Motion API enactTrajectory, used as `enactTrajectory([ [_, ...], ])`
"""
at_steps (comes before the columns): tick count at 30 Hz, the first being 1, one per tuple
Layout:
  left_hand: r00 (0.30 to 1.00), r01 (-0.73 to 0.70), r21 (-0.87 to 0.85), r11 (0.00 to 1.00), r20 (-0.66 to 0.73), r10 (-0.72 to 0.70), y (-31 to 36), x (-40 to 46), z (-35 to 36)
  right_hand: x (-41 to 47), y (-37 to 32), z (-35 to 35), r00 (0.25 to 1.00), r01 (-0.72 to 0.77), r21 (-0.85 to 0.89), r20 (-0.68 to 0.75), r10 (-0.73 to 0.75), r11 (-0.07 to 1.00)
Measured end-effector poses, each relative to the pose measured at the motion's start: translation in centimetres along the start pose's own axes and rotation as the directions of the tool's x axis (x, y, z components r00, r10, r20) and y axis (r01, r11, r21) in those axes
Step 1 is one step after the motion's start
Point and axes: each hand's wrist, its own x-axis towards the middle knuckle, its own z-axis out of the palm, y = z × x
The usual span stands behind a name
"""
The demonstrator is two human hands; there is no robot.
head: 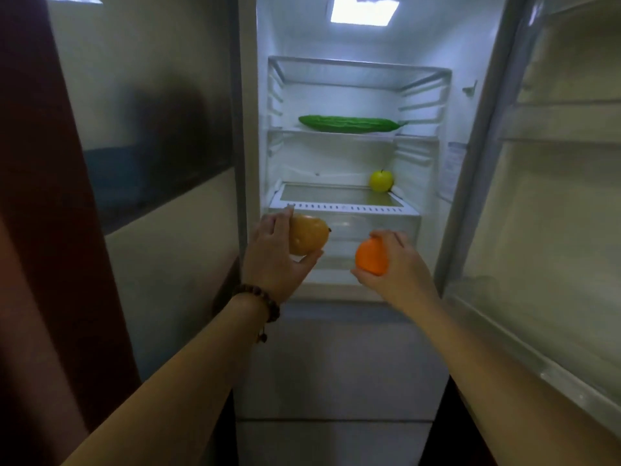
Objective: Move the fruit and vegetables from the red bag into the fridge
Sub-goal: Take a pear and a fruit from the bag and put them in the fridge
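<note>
Two hands reach toward the open fridge point(433, 230), each carrying one piece of fruit. The left hand point(274, 260) curls its fingers and thumb around a yellow-brown pear point(309, 238), held just in front of the lower left part of the lit compartment, with the pear's dark stem end pointing right. A beaded bracelet point(260, 302) circles the left wrist. The right hand point(396, 264) grips an orange point(371, 257) from its right side, thumb below and fingers over the top, so most of the fruit shows to the left of the palm. Both fruits hang in the air in front of the clear crisper drawer point(369, 227) at the bottom of the compartment, a little apart from each other, and neither touches a shelf.

Inside, a long green cucumber point(349, 123) lies lengthwise on the middle glass shelf point(416, 137). Below it, a yellow-green apple point(380, 180) sits upright at the right rear corner of the lower shelf point(319, 193), close to the side wall. An interior lamp point(363, 10) glows at the top. The fridge door point(554, 196) stands swung open on the right, its door racks visible. To the left is a pale wall point(161, 95) with a dark band across it.
</note>
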Motion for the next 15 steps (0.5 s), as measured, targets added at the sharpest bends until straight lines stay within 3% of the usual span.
enactTrajectory([
  [6,1.0,-0.027,-0.066,0.997,-0.018,0.026,-3.4,7.0,4.0,8.2,2.5,2.2,0.999,-0.024,-0.054,-0.042,0.022,0.998],
  [15,0.98,-0.142,0.025,0.99,-0.134,0.144,-5.7,16.7,9.9,23.8,11.5,5.3,0.981,-0.175,-0.089,-0.106,0.165,0.981],
])
